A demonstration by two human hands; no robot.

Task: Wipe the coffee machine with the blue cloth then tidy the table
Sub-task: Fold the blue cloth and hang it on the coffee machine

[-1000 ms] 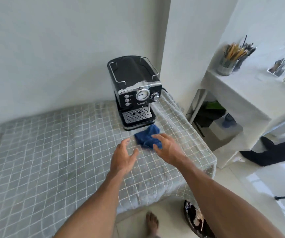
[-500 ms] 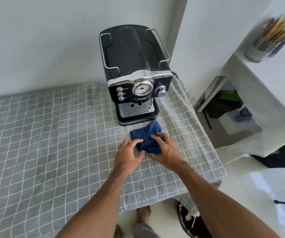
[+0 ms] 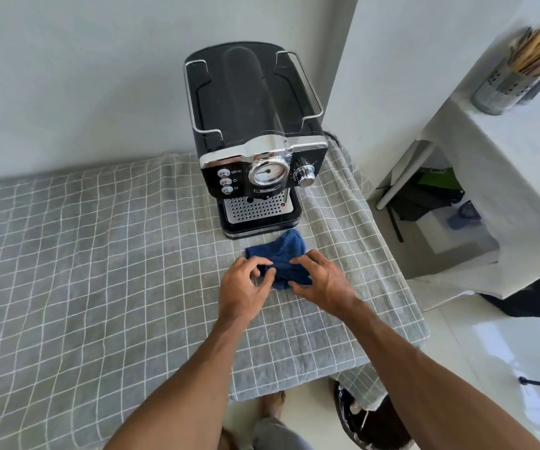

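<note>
**The cloth is being picked up; the wiping has not begun**

The blue cloth (image 3: 281, 254) lies crumpled on the checked tablecloth (image 3: 99, 254), just in front of the coffee machine (image 3: 255, 141), close to its drip tray (image 3: 257, 211) but apart from it. Both hands are on the near part of the cloth. The left hand (image 3: 245, 289) has its fingers curled and pinches a fold of the cloth at the left side. The right hand (image 3: 322, 282) lies with spread fingers over the right side and presses it down; whether its thumb grips the cloth from below cannot be told.

The cloth rests on the table and does not touch the machine. So, as a judgement, the task is at its very start: the person gathers the cloth, and the wiping of the machine is all left to do. After that comes the tidying of the table. On the table only the machine and the cloth can be seen, so this last part is probably small.
</note>
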